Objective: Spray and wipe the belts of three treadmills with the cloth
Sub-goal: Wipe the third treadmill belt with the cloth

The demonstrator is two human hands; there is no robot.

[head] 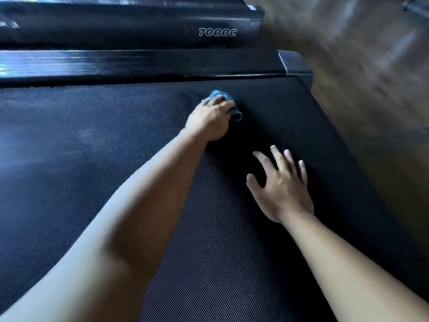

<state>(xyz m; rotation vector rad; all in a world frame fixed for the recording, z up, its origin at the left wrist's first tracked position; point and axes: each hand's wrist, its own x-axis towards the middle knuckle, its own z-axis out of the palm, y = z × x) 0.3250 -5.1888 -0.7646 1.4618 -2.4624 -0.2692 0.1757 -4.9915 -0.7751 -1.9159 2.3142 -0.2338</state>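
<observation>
Belt (209, 228) of the nearest treadmill filled most of the view, dark and finely ribbed. It looked grippy rather than slick, and, judging by how such belts run on rollers, a hard push along its length might have made it creep.

Over it the right hand (283, 189) was spread wide and held nothing. Whether its palm pressed the belt or hovered just above could not be told.

Farther out, near the belt's far edge, the left hand (209, 119) was curled around the blue cloth (221, 95) and bore down on it. The cloth looked soft and light, best held bunched under the palm as it was. Most of it lay hidden beneath the fingers, so its full size was unclear.

Beyond ran the glossy side rail (139, 63), then a second treadmill (116, 24) marked "7000C" (217, 32). The wooden floor (359, 66) on the right was blurred.

No spray bottle or third treadmill showed, and dampness on the belt was hard to judge.
</observation>
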